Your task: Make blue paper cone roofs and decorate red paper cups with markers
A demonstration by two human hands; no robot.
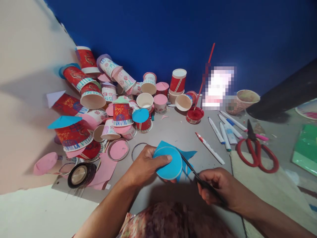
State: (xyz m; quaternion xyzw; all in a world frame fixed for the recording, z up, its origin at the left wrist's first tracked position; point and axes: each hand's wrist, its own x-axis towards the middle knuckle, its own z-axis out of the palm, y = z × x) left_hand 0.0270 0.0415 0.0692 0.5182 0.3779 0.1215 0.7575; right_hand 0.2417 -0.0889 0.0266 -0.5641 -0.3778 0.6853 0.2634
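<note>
My left hand [151, 162] is closed on a piece of blue paper [165, 167], thumb on top and fingers beneath. A pale round outline runs along the paper's edge, and pointed blue offcuts [190, 155] stick out beyond it. In my right hand [216, 185] is a pair of black-handled scissors [189, 165], their blades lying against the right edge of the blue circle. How far the blades are parted is hard to see. Behind my left hand lie a thin ring [133, 152] and a round hoop with pink paper [119, 149] inside.
Decorated paper cups [122, 114] crowd the left and back. Rightward lie several markers [216, 130], a red-and-white marker [210, 148] and red-handled scissors [256, 153]. A red paint pot [194, 115] holds a brush. A roll of black tape [81, 175] sits by pink paper [105, 172].
</note>
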